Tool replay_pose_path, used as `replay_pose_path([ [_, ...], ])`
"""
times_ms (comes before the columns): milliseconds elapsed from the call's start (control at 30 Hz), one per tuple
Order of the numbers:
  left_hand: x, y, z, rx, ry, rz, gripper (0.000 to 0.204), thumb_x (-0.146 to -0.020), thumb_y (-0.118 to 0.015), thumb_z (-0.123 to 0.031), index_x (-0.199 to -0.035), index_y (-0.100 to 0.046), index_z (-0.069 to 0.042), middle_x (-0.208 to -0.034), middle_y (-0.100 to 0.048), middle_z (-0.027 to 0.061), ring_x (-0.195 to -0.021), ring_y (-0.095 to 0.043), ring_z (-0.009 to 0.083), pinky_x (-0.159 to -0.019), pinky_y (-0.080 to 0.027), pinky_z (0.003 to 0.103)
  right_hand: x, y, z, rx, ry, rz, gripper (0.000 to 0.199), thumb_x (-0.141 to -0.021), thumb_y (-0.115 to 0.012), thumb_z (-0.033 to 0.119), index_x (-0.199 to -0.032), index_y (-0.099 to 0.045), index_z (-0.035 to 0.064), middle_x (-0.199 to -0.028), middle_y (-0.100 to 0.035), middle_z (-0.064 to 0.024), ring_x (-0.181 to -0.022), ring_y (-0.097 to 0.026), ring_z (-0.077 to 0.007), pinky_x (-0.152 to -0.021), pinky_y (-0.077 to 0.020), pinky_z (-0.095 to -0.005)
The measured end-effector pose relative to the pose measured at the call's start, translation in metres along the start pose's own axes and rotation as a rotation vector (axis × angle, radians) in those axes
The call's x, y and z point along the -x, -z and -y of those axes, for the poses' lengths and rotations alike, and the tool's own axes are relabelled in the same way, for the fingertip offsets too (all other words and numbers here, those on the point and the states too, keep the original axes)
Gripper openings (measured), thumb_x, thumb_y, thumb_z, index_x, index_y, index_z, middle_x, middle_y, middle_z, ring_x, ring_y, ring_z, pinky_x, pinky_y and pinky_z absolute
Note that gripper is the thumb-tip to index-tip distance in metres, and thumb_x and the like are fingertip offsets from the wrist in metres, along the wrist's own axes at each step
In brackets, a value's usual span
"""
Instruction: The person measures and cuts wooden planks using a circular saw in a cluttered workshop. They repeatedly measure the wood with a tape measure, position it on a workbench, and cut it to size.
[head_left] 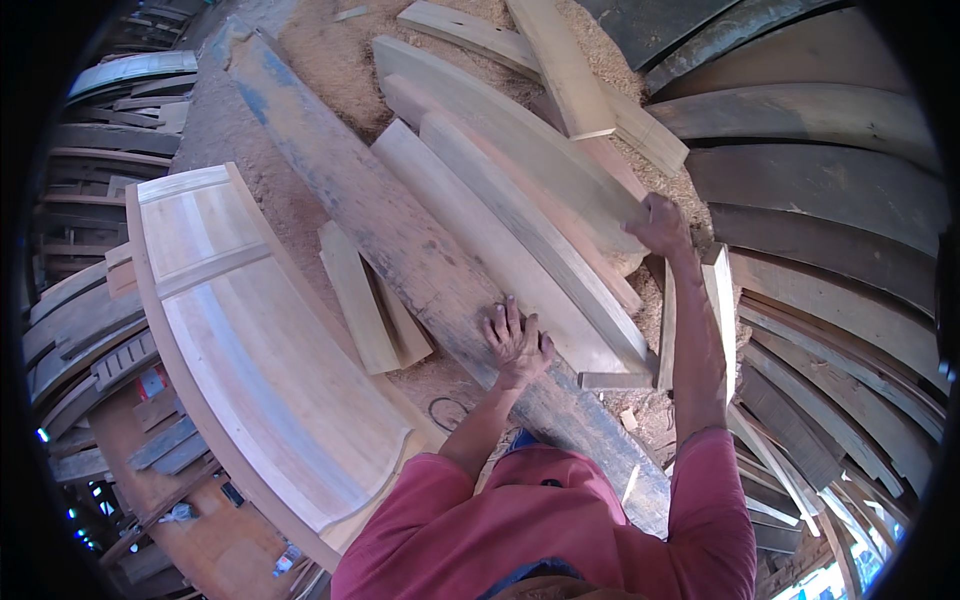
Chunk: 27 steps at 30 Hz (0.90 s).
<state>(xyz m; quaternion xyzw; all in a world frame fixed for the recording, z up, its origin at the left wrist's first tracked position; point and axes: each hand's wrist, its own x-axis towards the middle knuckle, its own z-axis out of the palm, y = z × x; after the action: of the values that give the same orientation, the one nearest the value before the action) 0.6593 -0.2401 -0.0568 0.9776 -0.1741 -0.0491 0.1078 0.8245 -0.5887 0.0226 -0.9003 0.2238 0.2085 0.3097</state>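
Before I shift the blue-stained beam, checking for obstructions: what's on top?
The left hand rests on the blue-stained beam, with a pale sliver nearer the pink shirt. Wood under the palm and behind the shirt is covered.

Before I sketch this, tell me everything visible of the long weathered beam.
The beam looks like rough, worn wood, brown with blue toward its far end. It slants from upper left to lower right, pale planks along its right. The left hand rests on it; the shirt hides some of its near part.
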Motion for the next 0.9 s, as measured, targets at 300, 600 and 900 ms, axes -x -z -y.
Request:
replay_pose_path([
  [300,0.003,0.005,-0.004,-0.015,0.008,-0.024,0.049,-0.085,-0.067,-0.043,-0.122,-0.069,-0.011,-0.163,-0.037,0.0250,-0.149,-0.031,0.0458,-0.121,-0.016,0.070,0.105,0.051,0.125,0.423,0.181,-0.002,0.048,-0.085,-0.072,0.027,-0.124,-0.064,0.0003,-0.121,-0.068,-0.0229,-0.117,-0.070,-0.0359,-0.101,-0.0536,-0.0487],
  [600,-0.028,-0.002,0.012,1.176,0.330,-0.137,0.062,-0.106,-0.054,-0.045,-0.152,-0.042,-0.006,-0.151,-0.049,0.0157,-0.136,-0.046,0.0306,-0.114,-0.036,0.050,0.198,-0.060,0.131,0.521,0.224,-0.249,0.032,-0.081,-0.073,0.012,-0.112,-0.069,0.0032,-0.106,-0.065,-0.0178,-0.094,-0.071,-0.0301,-0.086,-0.0504,-0.0455],
  [900,-0.101,0.041,0.021,1.712,0.507,0.214,0.054,-0.089,-0.080,-0.017,-0.134,-0.056,-0.003,-0.113,-0.069,0.0084,-0.095,-0.070,0.0234,-0.074,-0.060,0.037,0.242,-0.115,0.139,0.345,0.309,-0.205,0.036,-0.087,-0.069,0.015,-0.121,-0.063,0.0035,-0.117,-0.063,-0.0187,-0.106,-0.068,-0.0343,-0.092,-0.0477,-0.0495],
])
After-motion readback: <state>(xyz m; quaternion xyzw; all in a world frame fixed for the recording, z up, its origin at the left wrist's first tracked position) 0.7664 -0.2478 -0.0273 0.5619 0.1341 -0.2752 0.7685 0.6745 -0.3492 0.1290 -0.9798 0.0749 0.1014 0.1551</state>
